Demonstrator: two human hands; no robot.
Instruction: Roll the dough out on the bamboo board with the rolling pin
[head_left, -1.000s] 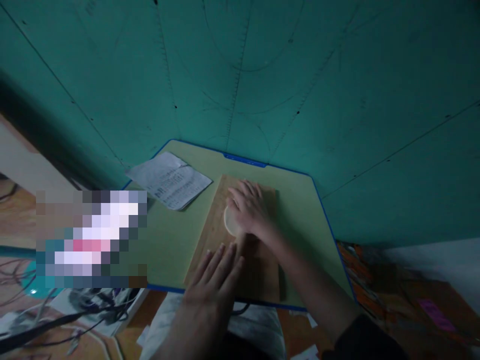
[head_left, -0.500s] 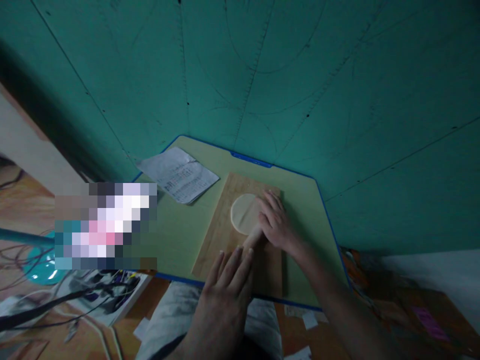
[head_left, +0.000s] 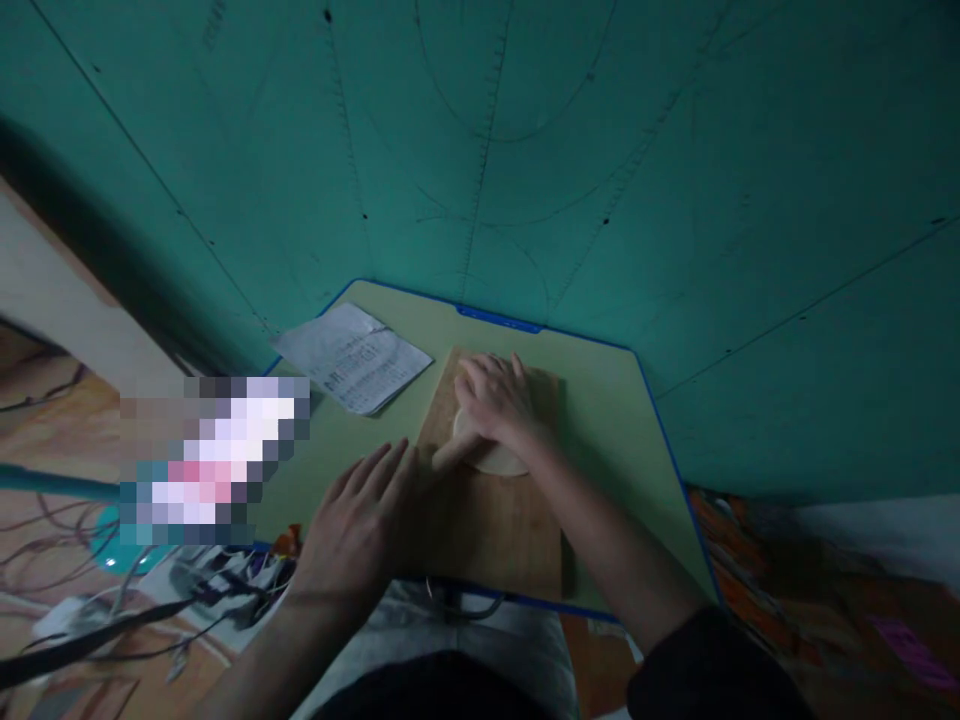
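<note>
A round, flat sheet of dough (head_left: 504, 462) lies on a wooden cutting board (head_left: 487, 535). Slanting across its left part is a pale wooden rolling pin (head_left: 452, 456). My right hand (head_left: 496, 402) is closed over the pin's far end and hides much of the dough. My left hand (head_left: 367, 515) grips the near end, at the board's left edge, with its fingers extended over the pin. The pin's middle shows between both hands.
The board rests on a small pale-green table (head_left: 607, 430) with a blue rim, set against a green wall (head_left: 675, 220). A printed sheet of paper (head_left: 352, 355) lies back left. A blurred-out patch covers the left side. Cables (head_left: 60, 530) trail over the floor.
Both hands and the rolling pin have moved left and away from me across the dough. The pin now lies over the dough's left part instead of its lower right edge.
</note>
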